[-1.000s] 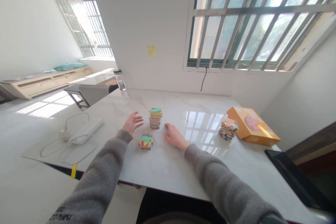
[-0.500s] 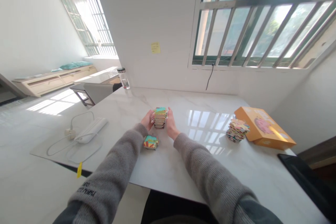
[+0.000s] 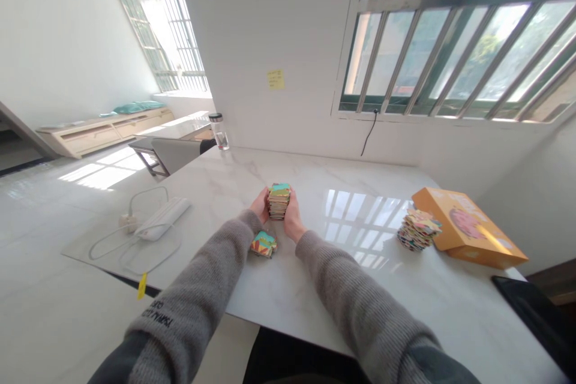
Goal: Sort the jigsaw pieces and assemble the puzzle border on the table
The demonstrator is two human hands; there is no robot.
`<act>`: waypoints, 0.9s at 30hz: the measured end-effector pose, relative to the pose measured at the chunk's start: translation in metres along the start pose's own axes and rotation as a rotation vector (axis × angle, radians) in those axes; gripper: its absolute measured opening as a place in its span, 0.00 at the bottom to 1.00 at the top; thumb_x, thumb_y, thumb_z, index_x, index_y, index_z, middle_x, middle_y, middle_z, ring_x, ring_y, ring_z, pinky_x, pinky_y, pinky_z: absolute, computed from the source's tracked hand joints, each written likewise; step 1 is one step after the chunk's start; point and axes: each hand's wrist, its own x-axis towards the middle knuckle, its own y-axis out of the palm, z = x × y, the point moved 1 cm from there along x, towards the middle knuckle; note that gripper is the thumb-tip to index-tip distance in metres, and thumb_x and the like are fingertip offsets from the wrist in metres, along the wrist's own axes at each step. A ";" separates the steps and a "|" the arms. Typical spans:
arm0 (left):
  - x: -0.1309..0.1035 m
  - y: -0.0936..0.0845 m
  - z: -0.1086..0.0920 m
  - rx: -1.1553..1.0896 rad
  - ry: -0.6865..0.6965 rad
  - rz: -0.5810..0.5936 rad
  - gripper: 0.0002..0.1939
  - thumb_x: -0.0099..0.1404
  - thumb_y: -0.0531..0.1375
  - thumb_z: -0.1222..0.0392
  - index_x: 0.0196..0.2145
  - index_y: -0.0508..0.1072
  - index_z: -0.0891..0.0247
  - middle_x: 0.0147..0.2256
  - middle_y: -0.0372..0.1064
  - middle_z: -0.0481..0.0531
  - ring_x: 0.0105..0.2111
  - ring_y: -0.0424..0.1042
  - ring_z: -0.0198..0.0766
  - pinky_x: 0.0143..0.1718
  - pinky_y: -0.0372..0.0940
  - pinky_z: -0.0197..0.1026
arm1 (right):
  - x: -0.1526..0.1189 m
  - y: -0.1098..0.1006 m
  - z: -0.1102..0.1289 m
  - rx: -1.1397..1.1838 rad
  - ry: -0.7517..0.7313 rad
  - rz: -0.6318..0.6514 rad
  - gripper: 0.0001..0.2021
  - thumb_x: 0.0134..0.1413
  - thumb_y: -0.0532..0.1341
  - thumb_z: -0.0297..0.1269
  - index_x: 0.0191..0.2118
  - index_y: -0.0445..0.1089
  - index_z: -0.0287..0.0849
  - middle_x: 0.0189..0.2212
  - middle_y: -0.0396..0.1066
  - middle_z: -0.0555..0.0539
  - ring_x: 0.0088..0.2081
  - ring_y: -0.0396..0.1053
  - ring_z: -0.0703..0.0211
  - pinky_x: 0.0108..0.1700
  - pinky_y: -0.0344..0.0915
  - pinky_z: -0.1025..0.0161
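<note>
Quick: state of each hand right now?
Left hand: holding the tall middle stack by its left side.
Right hand: holding the same stack by its right.

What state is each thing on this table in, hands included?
Left hand: against the tall stack's left side
Right hand: against its right side
Tall stack: upright, fairly even
Low pile: lying flat, nearer the person
Ragged stack: standing, edges uneven
Orange box: lying down; sealed or not, unclear
Bottle: upright, lid on
Cable: loosely looped
</note>
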 end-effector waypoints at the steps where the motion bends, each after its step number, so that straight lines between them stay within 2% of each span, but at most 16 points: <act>1: 0.000 -0.001 -0.001 0.001 0.005 0.006 0.27 0.73 0.44 0.49 0.56 0.71 0.68 0.45 0.79 0.57 0.46 0.77 0.47 0.55 0.67 0.48 | 0.000 0.002 -0.001 -0.017 -0.007 0.007 0.24 0.63 0.49 0.54 0.55 0.69 0.46 0.45 0.78 0.50 0.46 0.76 0.57 0.51 0.72 0.58; 5: -0.002 -0.005 -0.006 0.016 0.029 0.045 0.28 0.71 0.47 0.48 0.57 0.70 0.69 0.47 0.78 0.59 0.47 0.76 0.49 0.54 0.67 0.50 | 0.000 0.007 -0.003 -0.096 -0.066 -0.013 0.26 0.63 0.48 0.55 0.56 0.67 0.46 0.51 0.75 0.50 0.54 0.71 0.56 0.59 0.66 0.56; 10: -0.003 -0.014 -0.005 0.049 0.049 0.058 0.28 0.70 0.48 0.45 0.57 0.69 0.68 0.47 0.77 0.59 0.48 0.76 0.49 0.55 0.66 0.50 | 0.001 0.002 -0.002 -0.106 -0.022 0.053 0.30 0.62 0.48 0.58 0.62 0.61 0.47 0.53 0.74 0.49 0.54 0.71 0.54 0.58 0.67 0.53; 13: -0.002 -0.021 -0.004 0.098 0.063 0.040 0.27 0.71 0.47 0.45 0.56 0.70 0.67 0.45 0.78 0.58 0.47 0.75 0.48 0.54 0.66 0.50 | 0.000 -0.007 0.003 -0.168 0.042 0.042 0.31 0.62 0.47 0.58 0.65 0.57 0.49 0.55 0.73 0.49 0.56 0.70 0.53 0.59 0.65 0.52; 18: -0.005 -0.039 -0.010 0.142 0.097 -0.120 0.23 0.69 0.49 0.47 0.51 0.70 0.65 0.37 0.77 0.56 0.44 0.75 0.44 0.52 0.65 0.45 | -0.008 -0.029 0.017 -0.342 0.048 -0.001 0.30 0.64 0.45 0.55 0.65 0.55 0.48 0.57 0.69 0.44 0.63 0.61 0.54 0.66 0.56 0.48; 21: -0.014 -0.058 -0.014 0.188 0.148 -0.162 0.18 0.65 0.55 0.48 0.45 0.71 0.63 0.35 0.75 0.55 0.41 0.74 0.44 0.49 0.66 0.46 | -0.025 -0.049 0.030 -0.400 0.078 0.035 0.29 0.62 0.50 0.53 0.64 0.57 0.45 0.57 0.67 0.39 0.62 0.62 0.53 0.64 0.58 0.49; 22: -0.019 -0.066 -0.015 0.233 0.169 -0.164 0.16 0.62 0.58 0.48 0.42 0.71 0.62 0.35 0.74 0.54 0.41 0.74 0.45 0.48 0.66 0.47 | -0.033 -0.056 0.035 -0.428 0.080 0.086 0.28 0.61 0.52 0.51 0.63 0.57 0.46 0.56 0.68 0.40 0.62 0.62 0.54 0.64 0.58 0.50; 24: -0.033 -0.080 -0.016 0.361 0.220 -0.128 0.14 0.56 0.64 0.51 0.35 0.69 0.61 0.37 0.74 0.55 0.41 0.73 0.46 0.47 0.65 0.49 | -0.051 -0.072 0.048 -0.485 0.035 0.154 0.26 0.60 0.55 0.48 0.62 0.58 0.48 0.53 0.70 0.41 0.60 0.64 0.54 0.64 0.59 0.50; 27: -0.061 -0.089 -0.017 0.601 0.290 0.053 0.16 0.50 0.69 0.55 0.29 0.65 0.60 0.41 0.73 0.57 0.46 0.71 0.50 0.52 0.63 0.53 | -0.080 -0.093 0.067 -0.594 0.012 0.223 0.24 0.61 0.56 0.47 0.61 0.59 0.48 0.50 0.71 0.43 0.54 0.69 0.53 0.63 0.59 0.47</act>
